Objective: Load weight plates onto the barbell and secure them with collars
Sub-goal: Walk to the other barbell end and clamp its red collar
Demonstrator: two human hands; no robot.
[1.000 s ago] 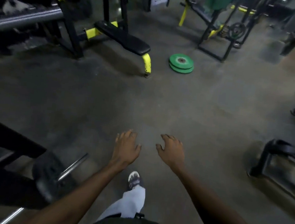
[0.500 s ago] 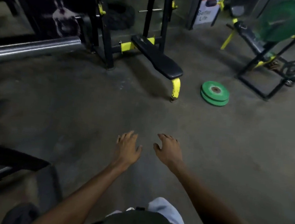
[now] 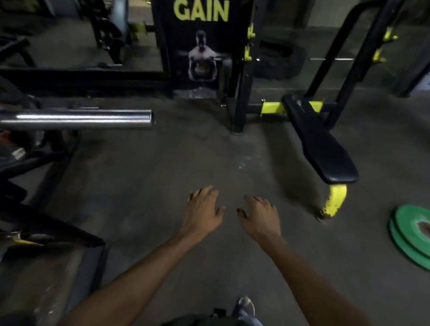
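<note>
Head view: both hands, left hand point(image 3: 202, 211) and right hand point(image 3: 262, 219), spread empty; reaching for the green plates point(image 3: 420, 236) far right risks clipping the bench leg point(image 3: 334, 200) or bare barbell sleeve point(image 3: 77, 118).

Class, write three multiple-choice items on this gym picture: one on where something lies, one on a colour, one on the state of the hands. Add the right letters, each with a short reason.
1. Where do the weight plates lie?
A. on the bench pad
B. on the floor, right of the bench's yellow leg
C. on the barbell sleeve

2. What colour are those plates?
A. red
B. blue
C. green

3. What are the left hand and right hand doing?
A. both empty, fingers spread
B. both gripping a plate
C. the left holding a collar

Key: 1 B, they lie flat on the floor beyond the bench; 2 C, both are plainly green; 3 A, nothing is in either hand, and the barbell sleeve is bare along its visible length.
</note>
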